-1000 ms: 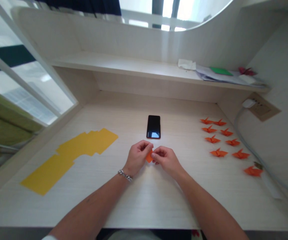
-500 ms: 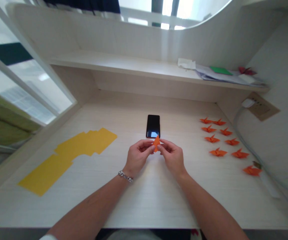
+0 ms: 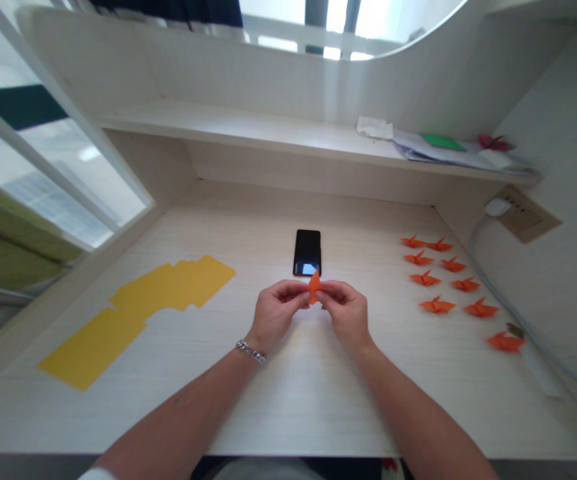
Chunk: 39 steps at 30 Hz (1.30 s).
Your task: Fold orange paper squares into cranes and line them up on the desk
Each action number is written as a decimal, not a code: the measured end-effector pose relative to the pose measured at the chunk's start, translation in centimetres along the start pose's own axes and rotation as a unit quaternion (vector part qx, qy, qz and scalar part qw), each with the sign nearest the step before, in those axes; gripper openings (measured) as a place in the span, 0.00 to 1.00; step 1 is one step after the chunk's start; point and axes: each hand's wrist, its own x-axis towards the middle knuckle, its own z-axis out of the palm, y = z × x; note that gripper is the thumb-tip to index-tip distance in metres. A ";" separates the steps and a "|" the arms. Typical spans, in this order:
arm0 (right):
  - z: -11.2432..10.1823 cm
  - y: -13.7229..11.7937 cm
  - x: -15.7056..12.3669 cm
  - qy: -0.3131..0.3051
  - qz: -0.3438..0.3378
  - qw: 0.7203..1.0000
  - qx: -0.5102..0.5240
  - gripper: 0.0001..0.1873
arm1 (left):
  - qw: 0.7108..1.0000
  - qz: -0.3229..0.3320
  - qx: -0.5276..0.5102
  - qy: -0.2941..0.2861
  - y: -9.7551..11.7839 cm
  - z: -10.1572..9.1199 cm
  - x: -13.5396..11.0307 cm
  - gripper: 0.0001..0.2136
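Desk beneath, paper (orange) between hands

Pale wood-grain worktop, overlapping yellow paper sheets on left, black phone flat near middle, nine orange folded paper birds on right, mostly in two rough columns, pale shelf above, white scrap and stacked papers toward its right end
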 end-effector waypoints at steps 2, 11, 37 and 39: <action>-0.3 0.0 0.3 -0.022 0.017 1.000 0.011 0.09 | 1.000 -0.003 0.009 -0.004 0.0 -0.1 0.0 0.09; -1.5 -0.9 1.0 -0.130 0.080 0.988 0.017 0.10 | 0.998 -0.024 0.045 -0.040 0.4 -0.4 0.0 0.06; -0.3 -0.1 0.6 -0.077 0.085 0.993 0.032 0.16 | 0.999 -0.020 0.030 -0.008 -0.3 -0.4 0.0 0.12; -0.4 -0.2 0.6 -0.090 0.089 0.991 0.039 0.14 | 1.000 -0.022 0.021 0.002 -0.2 -0.4 0.0 0.14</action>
